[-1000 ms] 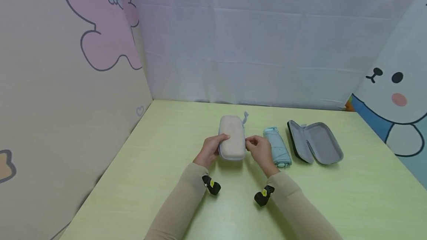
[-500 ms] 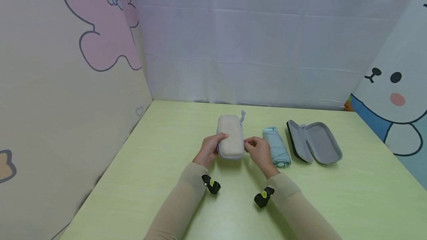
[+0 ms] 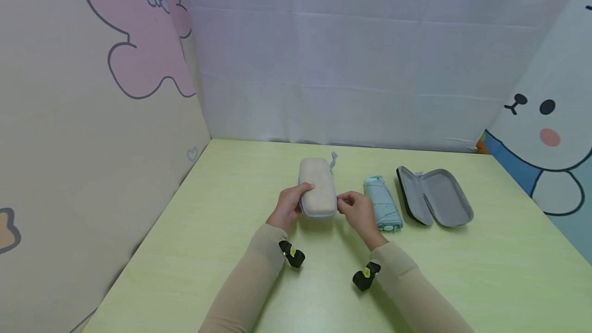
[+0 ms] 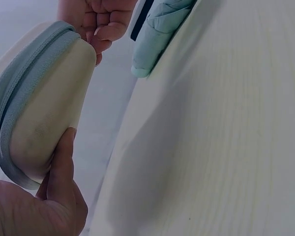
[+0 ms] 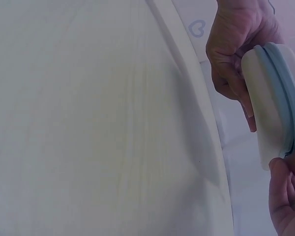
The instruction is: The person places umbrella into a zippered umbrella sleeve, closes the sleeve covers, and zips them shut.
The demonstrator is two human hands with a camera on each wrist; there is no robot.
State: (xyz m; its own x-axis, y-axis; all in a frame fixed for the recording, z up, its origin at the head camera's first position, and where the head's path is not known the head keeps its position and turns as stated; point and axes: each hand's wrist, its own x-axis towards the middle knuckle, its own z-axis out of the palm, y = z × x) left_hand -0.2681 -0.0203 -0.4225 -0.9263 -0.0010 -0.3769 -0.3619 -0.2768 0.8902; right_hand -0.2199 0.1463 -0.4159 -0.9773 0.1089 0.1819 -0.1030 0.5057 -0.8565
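Note:
A cream hard-shell zip case (image 3: 319, 191) with a light blue zipper band (image 4: 19, 98) is held up over the table in front of me. My left hand (image 3: 288, 206) grips its left side, thumb on the top face and fingers underneath. At the right edge, near its lower end, the fingertips of my right hand (image 3: 359, 214) pinch the zipper pull, which the fingers mostly hide. In the right wrist view the right hand's thumb and finger meet at the zipper band. A small fabric loop (image 3: 333, 159) sticks out at the case's far right corner.
Just right of my right hand lies a rolled light teal bundle (image 3: 384, 204), like a folded compact umbrella. Beyond it an open clamshell case (image 3: 446, 197), grey inside and dark outside, lies on the pale yellow-green table (image 3: 222, 251). Printed curtain walls surround the table.
The case has drifted slightly left and away from me in my left hand. My right hand has slid a little along its right edge toward me, still pinching.

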